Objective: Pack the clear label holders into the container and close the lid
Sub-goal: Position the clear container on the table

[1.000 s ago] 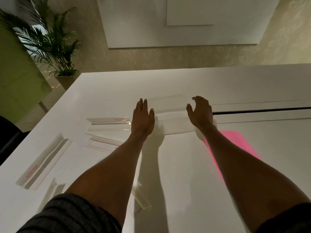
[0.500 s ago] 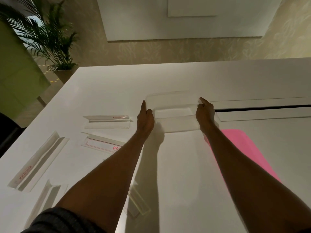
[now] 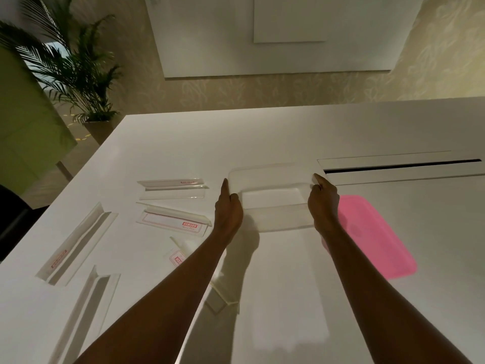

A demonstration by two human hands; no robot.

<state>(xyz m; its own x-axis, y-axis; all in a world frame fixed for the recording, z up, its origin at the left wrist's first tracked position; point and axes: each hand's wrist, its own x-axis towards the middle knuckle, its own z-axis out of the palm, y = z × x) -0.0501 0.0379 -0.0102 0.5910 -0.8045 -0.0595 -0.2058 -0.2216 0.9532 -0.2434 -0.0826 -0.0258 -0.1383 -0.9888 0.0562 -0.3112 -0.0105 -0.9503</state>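
A clear, empty rectangular container [image 3: 273, 203] is held at the middle of the white table [image 3: 288, 127], tilted with its open side toward me. My left hand [image 3: 227, 211] grips its left end and my right hand [image 3: 323, 203] grips its right end. The pink lid [image 3: 372, 232] lies flat on the table just right of my right forearm. Several clear label holders lie to the left: one [image 3: 172, 188] at the back, one with a red label [image 3: 173, 222] nearer, two long ones [image 3: 76, 245] [image 3: 84, 311] at the far left, and one [image 3: 181, 254] partly hidden under my left forearm.
A long dark cable slot [image 3: 401, 165] with a flap runs across the table at the right back. The table's left edge is close to the far-left holders. A potted palm [image 3: 76, 74] and a green panel [image 3: 23, 122] stand beyond that edge.
Both hands have gone from hovering open over the container to gripping its two ends. The container now sits tilted between them, slightly nearer to me.
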